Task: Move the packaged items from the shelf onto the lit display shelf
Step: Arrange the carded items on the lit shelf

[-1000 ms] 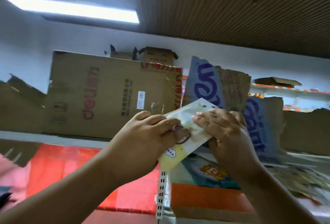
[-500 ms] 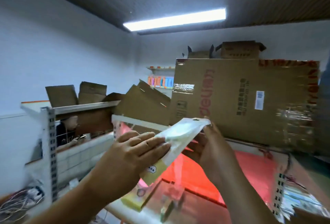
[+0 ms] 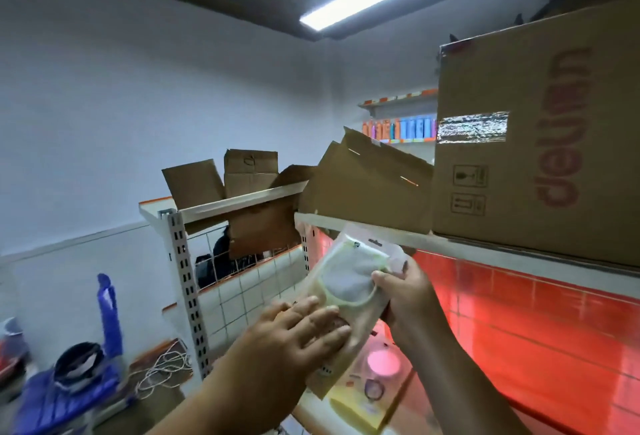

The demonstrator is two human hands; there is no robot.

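A clear-fronted packaged item with a pale yellow-green card is held up in front of the red-lit display shelf. My right hand grips its right edge, thumb on the front. My left hand lies with straight fingers flat on the pack's lower front. Beneath them, another yellow packaged item with a round pink part lies on the lit shelf's board.
A large brown carton and folded cardboard sit on the shelf board above. A white slotted upright and wire grid stand to the left. Blue objects and white cables lie lower left.
The view has swung left past the big carton. Both hands carried the pack lower and nearer the red-lit shelf, and it now faces me more squarely.
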